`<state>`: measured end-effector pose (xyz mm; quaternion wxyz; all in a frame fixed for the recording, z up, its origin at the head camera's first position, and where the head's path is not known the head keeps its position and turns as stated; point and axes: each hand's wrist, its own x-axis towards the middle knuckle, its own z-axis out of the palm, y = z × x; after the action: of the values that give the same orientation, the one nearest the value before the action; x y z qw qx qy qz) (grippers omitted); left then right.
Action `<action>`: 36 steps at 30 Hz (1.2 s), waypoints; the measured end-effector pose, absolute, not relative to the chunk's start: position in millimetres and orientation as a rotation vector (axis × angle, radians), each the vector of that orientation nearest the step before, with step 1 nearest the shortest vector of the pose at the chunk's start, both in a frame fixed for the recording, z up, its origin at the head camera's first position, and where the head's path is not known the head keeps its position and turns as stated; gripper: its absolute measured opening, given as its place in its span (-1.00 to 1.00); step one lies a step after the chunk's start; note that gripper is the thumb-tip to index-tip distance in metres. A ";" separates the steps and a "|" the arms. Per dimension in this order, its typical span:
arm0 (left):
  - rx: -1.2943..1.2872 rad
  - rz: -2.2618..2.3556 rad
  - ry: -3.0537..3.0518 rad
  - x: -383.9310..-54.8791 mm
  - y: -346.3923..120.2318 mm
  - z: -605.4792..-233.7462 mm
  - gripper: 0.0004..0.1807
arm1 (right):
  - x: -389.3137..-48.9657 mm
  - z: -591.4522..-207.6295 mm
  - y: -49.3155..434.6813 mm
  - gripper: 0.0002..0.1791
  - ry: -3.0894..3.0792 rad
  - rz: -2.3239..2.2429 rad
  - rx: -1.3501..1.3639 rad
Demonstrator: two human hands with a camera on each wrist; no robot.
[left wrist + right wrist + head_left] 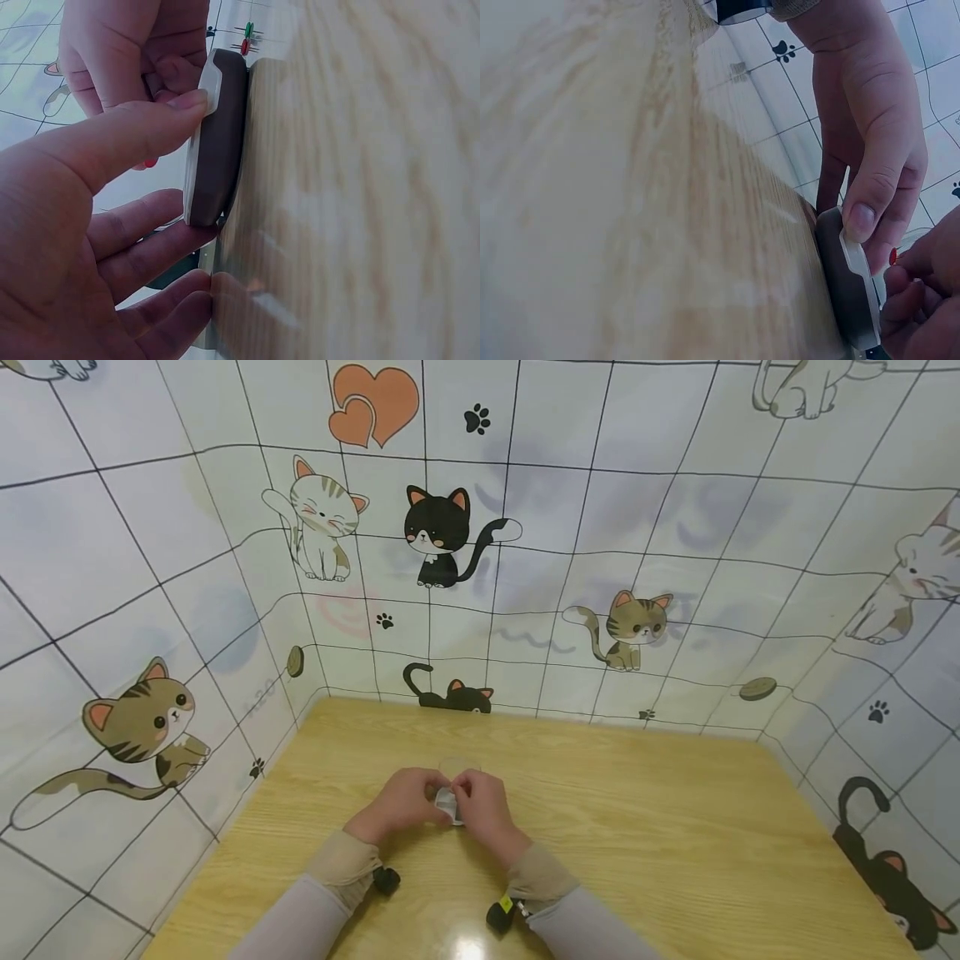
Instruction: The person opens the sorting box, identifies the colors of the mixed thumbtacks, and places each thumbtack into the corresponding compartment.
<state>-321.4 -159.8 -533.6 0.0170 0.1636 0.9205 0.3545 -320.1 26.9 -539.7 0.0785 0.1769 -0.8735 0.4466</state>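
Observation:
My left hand (408,797) holds a small shallow case (447,807) at the table surface. In the left wrist view the case (217,142) stands out dark brown-grey with a white top edge. My left thumb lies on that white edge, with the fingers around the far side. Close beside it, my right hand (483,806) has its fingertips together over the case. A tiny red piece (893,256) shows at the right fingertips in the right wrist view, seemingly pinched; its kind cannot be made out. The inside of the case is mostly hidden by the hands.
A faint clear round dish (459,766) stands on the wooden table (637,827) just beyond the hands. Small green and red pieces (247,37) show past the case in the left wrist view. Cat-printed sheeting (540,552) encloses the table's back and sides.

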 end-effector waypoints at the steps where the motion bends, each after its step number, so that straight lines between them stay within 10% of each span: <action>1: 0.509 1.098 2.865 -321.0 -159.2 -533.1 -0.50 | -319.9 -540.1 26.7 -0.86 -2.609 1.334 0.522; 36: 0.472 1.127 2.856 -320.5 -159.9 -534.8 -0.44 | -344.1 -517.8 76.4 -0.88 -2.822 1.490 0.520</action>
<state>-320.5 -159.9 -534.8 0.0178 0.1521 0.9192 0.3627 -344.1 76.4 -517.8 -0.0458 0.1607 -0.8718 0.4604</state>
